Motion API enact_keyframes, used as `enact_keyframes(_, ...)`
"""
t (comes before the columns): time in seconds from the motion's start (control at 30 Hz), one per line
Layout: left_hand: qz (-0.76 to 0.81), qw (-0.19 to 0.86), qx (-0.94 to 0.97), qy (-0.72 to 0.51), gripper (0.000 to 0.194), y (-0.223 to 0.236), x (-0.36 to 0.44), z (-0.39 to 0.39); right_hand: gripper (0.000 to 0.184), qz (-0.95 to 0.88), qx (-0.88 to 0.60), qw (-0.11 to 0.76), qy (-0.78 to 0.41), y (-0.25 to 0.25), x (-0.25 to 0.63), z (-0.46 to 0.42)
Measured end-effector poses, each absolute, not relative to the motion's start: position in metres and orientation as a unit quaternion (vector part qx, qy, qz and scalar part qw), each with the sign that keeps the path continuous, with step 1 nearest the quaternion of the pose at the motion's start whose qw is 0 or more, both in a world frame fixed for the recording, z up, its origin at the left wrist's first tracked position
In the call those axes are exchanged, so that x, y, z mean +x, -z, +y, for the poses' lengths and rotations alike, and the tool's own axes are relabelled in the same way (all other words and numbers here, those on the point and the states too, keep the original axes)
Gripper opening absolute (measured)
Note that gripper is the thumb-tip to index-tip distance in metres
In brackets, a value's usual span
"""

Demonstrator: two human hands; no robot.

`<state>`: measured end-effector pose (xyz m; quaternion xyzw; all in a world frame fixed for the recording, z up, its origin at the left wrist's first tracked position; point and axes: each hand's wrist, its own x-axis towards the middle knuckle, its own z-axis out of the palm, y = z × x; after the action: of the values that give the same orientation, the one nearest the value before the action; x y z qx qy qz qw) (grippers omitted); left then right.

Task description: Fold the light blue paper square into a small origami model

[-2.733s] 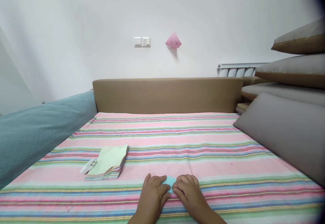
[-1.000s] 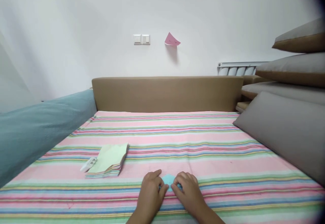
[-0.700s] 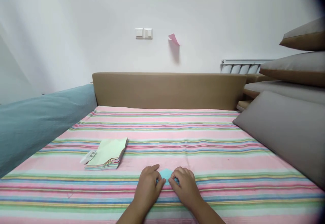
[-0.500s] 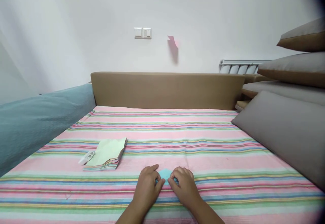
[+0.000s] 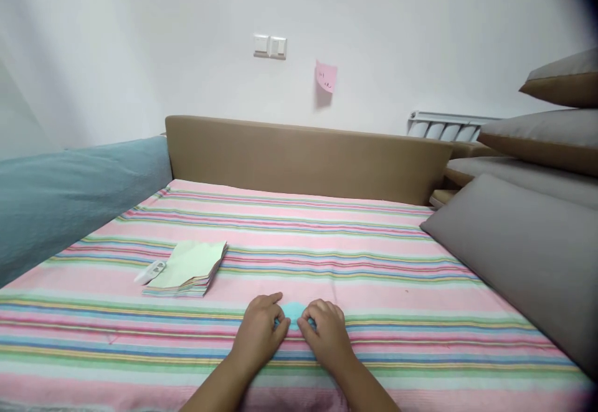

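Note:
A small piece of light-blue paper (image 5: 293, 313) lies on the striped sheet between my two hands. My left hand (image 5: 262, 325) pinches its left edge between thumb and fingers, with the index finger stretched out above it. On the other side, my right hand (image 5: 324, 328) grips the right edge, thumb against curled fingers. Both hands rest low over the bedding, and their fingers cover the paper's sides.
Left of my hands lies a stack of coloured paper (image 5: 191, 265) with a pale green top sheet, a white object (image 5: 150, 272) beside it. Grey cushions (image 5: 518, 237) pile up at the right. A brown headboard (image 5: 303, 156) and a blue-covered side (image 5: 84, 194) border the striped sheet (image 5: 289, 222).
The camera view has tilted and shifted slightly. The pink note on the wall has swung flatter, showing its marks. My hands keep the same hold on the paper.

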<state>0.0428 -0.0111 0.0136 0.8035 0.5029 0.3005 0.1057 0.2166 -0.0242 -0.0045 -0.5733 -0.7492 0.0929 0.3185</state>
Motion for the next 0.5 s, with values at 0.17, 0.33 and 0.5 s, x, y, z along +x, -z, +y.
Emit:
enact_keyframes(0.17, 0.503, 0.107, 0.806, -0.293, 0.012, -0.0161, 0.0433, -0.0116, 0.012, -0.752, -0.574, 0.31, -0.098, 0.0028, 0.2175, -0.0248)
enact_keyframes(0.33, 0.507, 0.094, 0.807, -0.287, 0.013, -0.0177, 0.0439, -0.0138, 0.013, -0.753, -0.568, 0.318, -0.1, 0.0039, 0.2172, -0.0247)
enact_keyframes(0.5, 0.505, 0.092, 0.808, -0.29, 0.012, -0.0167, 0.044, -0.0137, 0.014, -0.75, -0.569, 0.327, -0.083, 0.0037, 0.2164, -0.0258)
